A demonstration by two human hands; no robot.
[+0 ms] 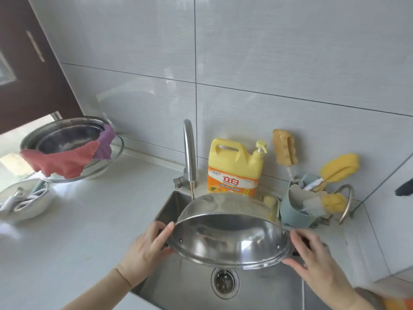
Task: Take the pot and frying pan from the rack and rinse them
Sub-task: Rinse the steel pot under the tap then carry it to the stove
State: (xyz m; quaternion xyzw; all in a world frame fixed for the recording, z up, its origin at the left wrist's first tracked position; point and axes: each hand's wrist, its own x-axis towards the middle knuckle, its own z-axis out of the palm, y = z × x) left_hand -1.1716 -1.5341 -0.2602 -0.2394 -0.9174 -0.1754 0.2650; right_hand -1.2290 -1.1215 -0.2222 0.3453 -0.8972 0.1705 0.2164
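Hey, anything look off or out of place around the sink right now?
Nothing serious. The pot is tipped on its side over the sink, and a red cloth hangs loosely off a metal basin on the counter.

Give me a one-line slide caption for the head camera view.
Both hands tilt a steel pot over the sink under the faucet.

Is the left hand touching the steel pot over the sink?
Touching. The head view shows the left hand gripping the pot at its side, thumb against the rim.
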